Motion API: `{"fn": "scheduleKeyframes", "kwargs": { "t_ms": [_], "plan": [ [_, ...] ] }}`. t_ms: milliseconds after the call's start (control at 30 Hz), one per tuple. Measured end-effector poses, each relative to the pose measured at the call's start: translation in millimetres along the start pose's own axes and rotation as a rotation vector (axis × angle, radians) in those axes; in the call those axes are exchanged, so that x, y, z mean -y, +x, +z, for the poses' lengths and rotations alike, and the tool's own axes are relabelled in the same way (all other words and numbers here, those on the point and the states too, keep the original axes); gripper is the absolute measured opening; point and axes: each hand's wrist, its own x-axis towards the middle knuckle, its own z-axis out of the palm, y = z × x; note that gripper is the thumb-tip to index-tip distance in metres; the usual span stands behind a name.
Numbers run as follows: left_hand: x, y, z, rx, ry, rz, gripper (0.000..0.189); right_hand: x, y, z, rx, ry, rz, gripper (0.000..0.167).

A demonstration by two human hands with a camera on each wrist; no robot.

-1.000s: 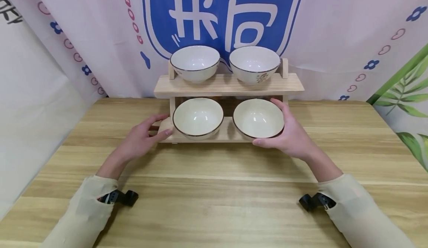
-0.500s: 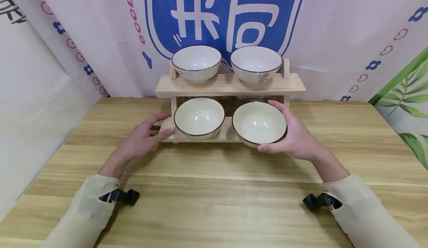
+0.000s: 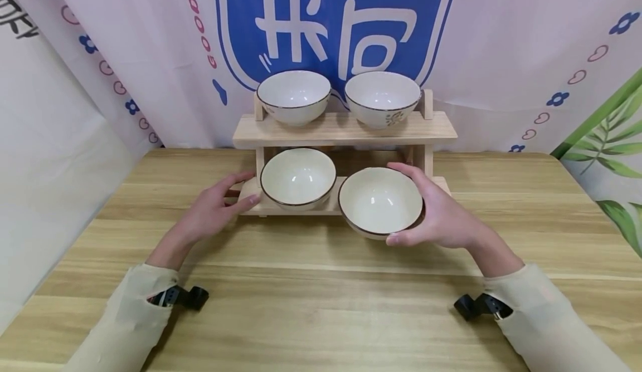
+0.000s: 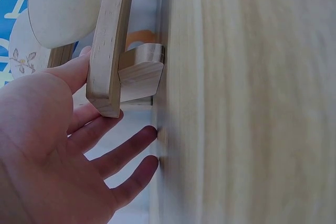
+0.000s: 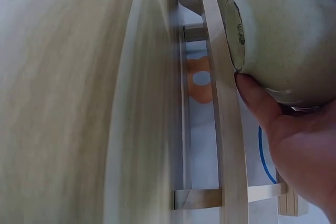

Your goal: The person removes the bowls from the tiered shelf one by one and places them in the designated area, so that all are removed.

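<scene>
My right hand (image 3: 441, 216) holds a cream bowl (image 3: 380, 202) with a dark brown rim, thumb at the near side and fingers round the far right side. This bowl is raised and slightly forward of the lower shelf of a two-tier wooden rack (image 3: 346, 130). From the right wrist view, the bowl's underside (image 5: 294, 35) and foot show beside the shelf edge. My left hand (image 3: 213, 207) grips the left end of the lower shelf board (image 4: 107, 51), thumb on top, with other fingers spread near the end. A matching bowl (image 3: 298, 178) sits on the lower shelf's left side.
Two white bowls, one left (image 3: 294, 96) and one right (image 3: 383, 98), stand on the upper shelf. The rack is at the back of a wood-grain table (image 3: 321, 305), before a printed cloth (image 3: 501, 54) with a blue emblem.
My right hand has lifted the right cream bowl off the lower shelf and drawn it toward me, slightly left. My left hand stays at the rack's left end.
</scene>
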Motion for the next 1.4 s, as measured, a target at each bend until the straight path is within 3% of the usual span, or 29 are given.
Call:
{"fn": "scheduleKeyframes", "kwargs": {
  "t_ms": [767,1400],
  "plan": [
    [-0.1,-3.8,-2.4,0.006,0.029,-0.018,0.077,17,2.3,33,0.136,0.031,-0.052,0.118],
    [-2.1,-1.8,-0.7,0.002,0.03,0.005,0.074,24,1.2,57,0.182,0.136,-0.016,0.12]
  ]
}}
